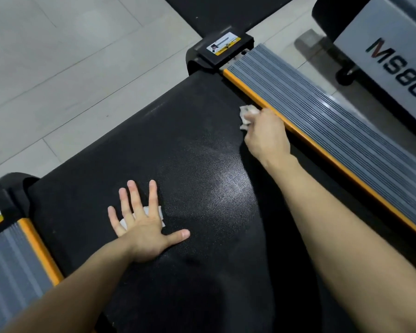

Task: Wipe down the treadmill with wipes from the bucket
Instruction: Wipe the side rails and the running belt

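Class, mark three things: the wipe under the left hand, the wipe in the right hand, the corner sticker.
left wipe (159, 215): head view, its exposed right corner.
right wipe (246, 113): head view, crumpled end showing.
sticker (223, 43): head view, its middle.

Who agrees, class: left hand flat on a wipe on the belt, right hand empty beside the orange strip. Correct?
The right hand is not empty: the head view shows it gripping a crumpled wipe beside the orange strip. The left hand lies flat on its wipe on the belt.
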The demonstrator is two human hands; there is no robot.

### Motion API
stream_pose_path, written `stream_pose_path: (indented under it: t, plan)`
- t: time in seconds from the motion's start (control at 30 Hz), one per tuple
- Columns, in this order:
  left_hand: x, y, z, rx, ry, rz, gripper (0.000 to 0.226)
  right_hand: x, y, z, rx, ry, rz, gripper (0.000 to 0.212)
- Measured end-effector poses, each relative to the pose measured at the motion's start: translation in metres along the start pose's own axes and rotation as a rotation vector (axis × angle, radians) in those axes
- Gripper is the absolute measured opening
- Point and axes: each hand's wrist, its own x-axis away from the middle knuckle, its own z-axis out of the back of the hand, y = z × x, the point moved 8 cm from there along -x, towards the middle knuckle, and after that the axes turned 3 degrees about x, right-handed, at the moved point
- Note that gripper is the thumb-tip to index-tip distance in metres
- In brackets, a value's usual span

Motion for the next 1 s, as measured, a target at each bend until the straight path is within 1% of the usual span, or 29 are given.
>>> stream_pose_path:
  t: [0.07, 0.13, 0.23, 0.27, 0.3, 0.33, 0.43, 0.53, 0.57, 0.63, 0.7, 0.77, 0.87, 0.9, 0.93, 0.97, 1.0]
  plan:
    - [0.000, 0.001, -0.001, 0.004, -0.005, -0.005, 0.144, 0.008, 0.005, -0.002, 0.003, 0.028, -0.033, 0.026]
    - [0.000, 0.002, 0.000, 0.001, -0.007, -0.004, 0.144, -0.021, -0.016, -0.004, 0.005, 0.069, -0.026, 0.021]
    - [-0.002, -0.001, 0.002, -0.010, 0.004, 0.012, 0.145, -0.064, -0.052, -0.017, 0.054, -0.051, -0.015, 0.012]
    - [-0.001, -0.001, 0.003, -0.004, 0.000, 0.019, 0.144, -0.064, -0.053, -0.018, 0.069, -0.079, -0.011, 0.018]
    - [-0.001, 0.000, 0.003, 0.000, 0.001, 0.017, 0.144, -0.056, -0.050, -0.015, 0.083, -0.097, -0.005, 0.026]
    - [-0.001, -0.001, 0.003, -0.001, 0.002, 0.012, 0.144, -0.039, -0.043, -0.005, 0.065, -0.076, -0.006, 0.030]
    - [0.001, -0.001, 0.005, 0.014, -0.006, 0.002, 0.143, 0.040, 0.008, 0.030, -0.032, -0.003, -0.116, 0.018]
    - [-0.001, 0.000, 0.005, 0.019, 0.005, -0.008, 0.143, 0.125, 0.057, 0.057, -0.024, 0.041, -0.222, 0.027]
    - [-0.002, 0.000, 0.005, 0.018, 0.016, -0.007, 0.144, 0.143, 0.066, 0.061, -0.013, 0.062, -0.225, 0.030]
    - [-0.003, -0.001, 0.007, 0.013, 0.050, 0.004, 0.145, 0.154, 0.072, 0.059, 0.026, 0.080, -0.193, 0.033]
    - [-0.003, 0.000, 0.007, 0.019, 0.086, -0.003, 0.147, 0.147, 0.072, 0.053, 0.044, 0.069, -0.173, 0.030]
    - [-0.001, 0.000, 0.009, 0.022, 0.149, -0.027, 0.148, 0.138, 0.073, 0.048, 0.035, 0.046, -0.180, 0.027]
    - [0.003, -0.004, 0.010, 0.075, 0.272, -0.077, 0.149, 0.145, 0.070, 0.049, 0.027, 0.072, -0.188, 0.021]
    - [0.007, -0.005, 0.012, 0.087, 0.333, -0.094, 0.147, 0.156, 0.062, 0.047, 0.020, 0.072, -0.168, 0.020]
    - [0.012, -0.006, 0.016, 0.087, 0.405, -0.111, 0.143, 0.171, 0.044, 0.041, -0.003, 0.055, -0.108, 0.020]
    - [0.019, -0.006, 0.020, 0.093, 0.473, -0.135, 0.135, 0.191, 0.015, 0.031, -0.035, 0.014, 0.014, 0.019]
    - [0.027, -0.008, 0.025, 0.109, 0.535, -0.167, 0.123, 0.218, -0.020, 0.020, -0.080, -0.065, 0.187, 0.019]
